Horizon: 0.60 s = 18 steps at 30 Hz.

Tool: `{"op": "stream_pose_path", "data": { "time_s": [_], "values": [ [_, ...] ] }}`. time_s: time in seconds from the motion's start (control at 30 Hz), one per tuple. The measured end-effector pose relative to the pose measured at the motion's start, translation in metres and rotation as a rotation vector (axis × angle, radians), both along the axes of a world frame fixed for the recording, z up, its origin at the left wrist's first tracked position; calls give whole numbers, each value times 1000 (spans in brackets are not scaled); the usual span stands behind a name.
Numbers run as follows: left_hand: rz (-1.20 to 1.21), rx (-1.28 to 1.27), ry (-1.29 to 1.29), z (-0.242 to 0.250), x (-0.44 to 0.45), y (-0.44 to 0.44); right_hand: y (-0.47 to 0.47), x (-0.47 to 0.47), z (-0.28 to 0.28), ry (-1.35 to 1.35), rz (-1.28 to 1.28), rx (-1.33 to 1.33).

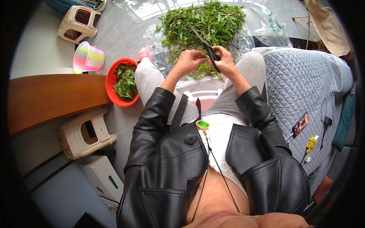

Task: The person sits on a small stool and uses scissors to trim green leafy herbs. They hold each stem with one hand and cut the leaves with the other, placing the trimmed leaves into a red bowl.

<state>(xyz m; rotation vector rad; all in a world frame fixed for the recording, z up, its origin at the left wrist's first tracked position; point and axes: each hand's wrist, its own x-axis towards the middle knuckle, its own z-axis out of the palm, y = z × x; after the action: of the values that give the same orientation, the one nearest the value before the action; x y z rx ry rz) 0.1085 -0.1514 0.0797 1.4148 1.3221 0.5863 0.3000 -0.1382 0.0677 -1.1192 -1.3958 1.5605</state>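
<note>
My right hand (223, 61) grips a pair of black-handled scissors (201, 37), whose blades point away from me over the heap of greens. Close beside it, my left hand (190, 61) has its thumb and fingertips pinched together. Whether a thin stem lies between them is too small to tell. A large heap of leafy green plants (204, 21) lies on a clear plastic sheet (155, 37) on the floor. Smaller loose leaves and trimmings (204, 71) are scattered below my hands. Left of my knee, a red plastic basin (110, 82) holds more greens (125, 82).
A multicoloured bucket (92, 58) and a beige plastic stool (81, 22) stand at the left, near a wooden panel (57, 98). Another stool (88, 134) is nearer. At the right, a quilted cover (293, 77) bears a phone (300, 124) and cables. A plastic bag (269, 25) lies beyond.
</note>
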Motion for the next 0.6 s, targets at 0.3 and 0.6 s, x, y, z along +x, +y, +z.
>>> {"op": "stream_pose_path", "data": {
  "time_s": [0.3,0.6],
  "values": [
    [52,-74,-206,-15,-7,1,0,0,-1,28,-16,-26],
    [9,-212,-392,-19,-10,0,5,4,-7,114,-77,-90]
  ]
}}
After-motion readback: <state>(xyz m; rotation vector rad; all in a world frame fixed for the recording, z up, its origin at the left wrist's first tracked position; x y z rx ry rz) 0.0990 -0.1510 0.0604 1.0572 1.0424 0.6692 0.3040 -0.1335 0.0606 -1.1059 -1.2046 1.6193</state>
